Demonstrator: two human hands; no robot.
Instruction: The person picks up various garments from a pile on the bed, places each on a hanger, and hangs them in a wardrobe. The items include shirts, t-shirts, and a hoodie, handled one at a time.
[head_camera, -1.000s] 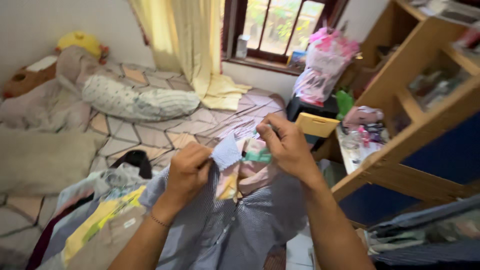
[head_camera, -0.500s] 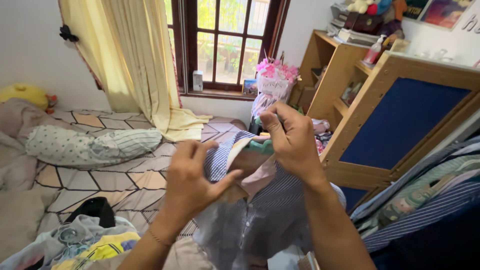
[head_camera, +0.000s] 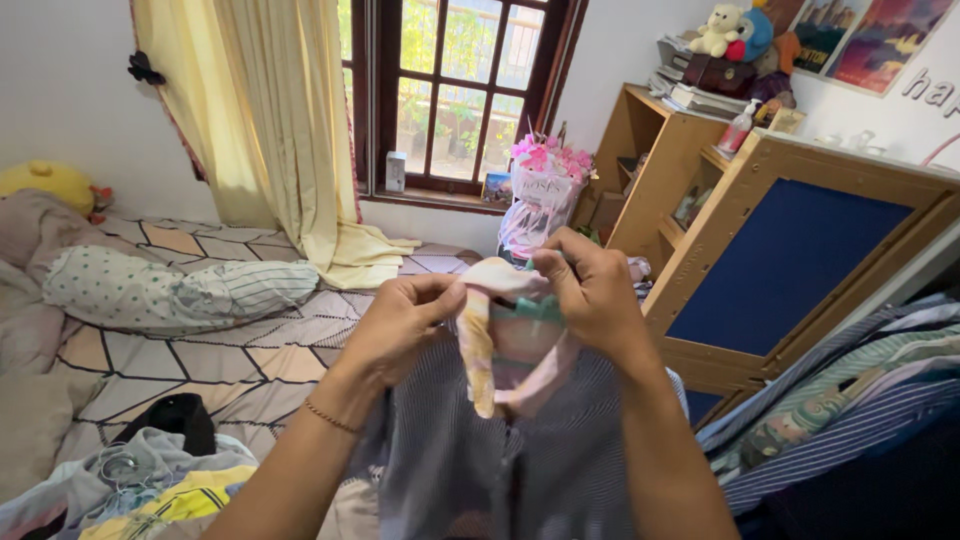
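Both forearms rise from the near edge, bare. The left hand (head_camera: 400, 325) pinches with thumb and fingertips, a thin bracelet at its wrist; the right hand (head_camera: 592, 295) is curled closed just beside it.

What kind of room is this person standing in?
Most likely a bedroom in a home: a bed with a patterned sheet and pillows, stuffed toys atop a wooden shelf unit, and a curtained window. Both hands hold a striped shirt.
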